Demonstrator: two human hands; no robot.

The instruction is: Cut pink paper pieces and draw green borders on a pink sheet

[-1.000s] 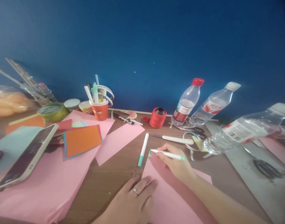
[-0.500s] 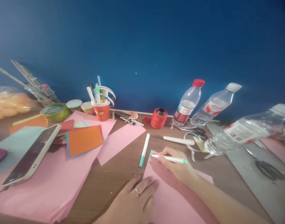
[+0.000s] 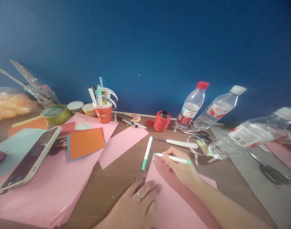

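Note:
My right hand (image 3: 180, 163) grips a white marker with a green end (image 3: 176, 158). The marker's tip meets the top left corner of a pink paper sheet (image 3: 176, 203). A short green line (image 3: 153, 158) runs down the sheet's left edge there. My left hand (image 3: 138, 203), with a ring on one finger, lies flat across that same edge lower down, fingers stretched out. A white and teal marker cap or pen (image 3: 147, 153) lies on the table just left of the paper's corner.
A stack of pink paper (image 3: 52, 190) bears a phone (image 3: 31, 157) and orange cards (image 3: 86, 143). Behind stand a red paper cup of pens (image 3: 104, 114), a red roll (image 3: 162, 121) and several plastic bottles (image 3: 192, 108). A white-handled knife (image 3: 181, 143) and scissors (image 3: 267, 168) lie nearby.
The marker's tip has shifted slightly up, to the top of the green line at the paper's corner. My left hand stays flat on the sheet's edge.

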